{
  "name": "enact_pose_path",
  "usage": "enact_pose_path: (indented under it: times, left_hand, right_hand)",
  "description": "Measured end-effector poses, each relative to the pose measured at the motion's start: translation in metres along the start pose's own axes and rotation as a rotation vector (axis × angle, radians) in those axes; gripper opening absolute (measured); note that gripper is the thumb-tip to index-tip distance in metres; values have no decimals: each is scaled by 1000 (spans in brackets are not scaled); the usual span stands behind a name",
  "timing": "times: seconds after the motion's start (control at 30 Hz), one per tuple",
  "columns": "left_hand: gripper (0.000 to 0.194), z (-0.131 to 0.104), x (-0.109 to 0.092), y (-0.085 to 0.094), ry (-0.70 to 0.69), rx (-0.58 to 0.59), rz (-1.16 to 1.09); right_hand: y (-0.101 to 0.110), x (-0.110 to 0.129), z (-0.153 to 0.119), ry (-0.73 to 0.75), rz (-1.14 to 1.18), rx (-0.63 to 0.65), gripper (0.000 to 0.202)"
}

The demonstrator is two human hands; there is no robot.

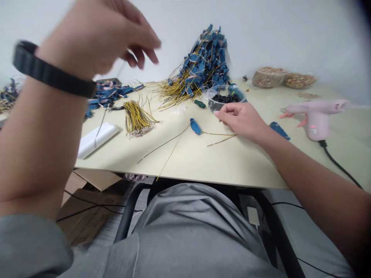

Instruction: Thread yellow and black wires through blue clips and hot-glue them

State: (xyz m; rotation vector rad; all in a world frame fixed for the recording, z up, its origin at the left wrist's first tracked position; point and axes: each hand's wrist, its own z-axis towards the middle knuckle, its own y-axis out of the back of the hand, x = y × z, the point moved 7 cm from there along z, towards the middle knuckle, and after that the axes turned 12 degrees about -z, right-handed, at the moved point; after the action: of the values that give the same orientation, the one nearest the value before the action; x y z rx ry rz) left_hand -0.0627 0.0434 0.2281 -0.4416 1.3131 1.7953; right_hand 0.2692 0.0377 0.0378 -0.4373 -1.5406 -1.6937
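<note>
Curls left hand (101, 34) at ten, right hand (243, 119) at one o'clock; cannot tell grip; seems partway, with blue piece (196, 126) wired but loose-ended.

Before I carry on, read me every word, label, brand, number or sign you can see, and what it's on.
No text can be read.
Pink plastic glue gun: a small pale label on its handle, too small and blurred to read.
Brown cardboard box under the table: any print is too dim to make out.
Small blue piece with yellow and black wires: no lettering can be made out.
</note>
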Motion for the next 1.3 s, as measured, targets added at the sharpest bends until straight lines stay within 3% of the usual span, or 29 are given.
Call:
enact_pose_path:
  times: [0.07, 0.1, 0.17, 0.27, 0.4, 0.57, 0.73, 0.8, 0.9, 1.03, 1.17, 1.3]
  left_hand:
    - [21, -27, 2, -47, 75, 77, -110]
    - [14, -37, 4, -69, 117, 164, -171]
    - [17, -51, 13, -106, 185, 355, -251]
    - [20, -59, 31, -139, 237, 511, -276]
    - [33, -62, 43, -161, 244, 581, -255]
    - [39, -69, 25, -167, 231, 574, -216]
    - [51, -78, 15, -164, 258, 616, -277]
    - [54, -77, 23, -157, 221, 575, -246]
    - [66, -78, 45, -147, 104, 488, -23]
    - [95, -98, 77, -148, 38, 571, 220]
    - [95, -118, 93, -149, 32, 640, 316]
    - [93, -118, 101, -143, 65, 630, 338]
  right_hand:
    - [-10, 5, -2, -3, 168, 99, 36]
    - [-14, 9, -3, 8, 228, 135, 35]
    - [-21, 20, -7, 53, 295, 193, 39]
    - [-33, 35, -13, 126, 328, 295, 48]
    - [-42, 41, -17, 142, 320, 376, 63]
    - [-43, 41, -16, 174, 405, 399, 60]
    - [-39, 42, -19, 155, 576, 529, 55]
    - [-35, 43, -22, 157, 586, 585, 57]
    - [-31, 44, -24, 164, 606, 622, 60]
    - [-31, 44, -25, 171, 604, 638, 60]
    - [-32, 42, -26, 167, 595, 656, 60]
    - [-33, 39, -25, 162, 610, 672, 58]
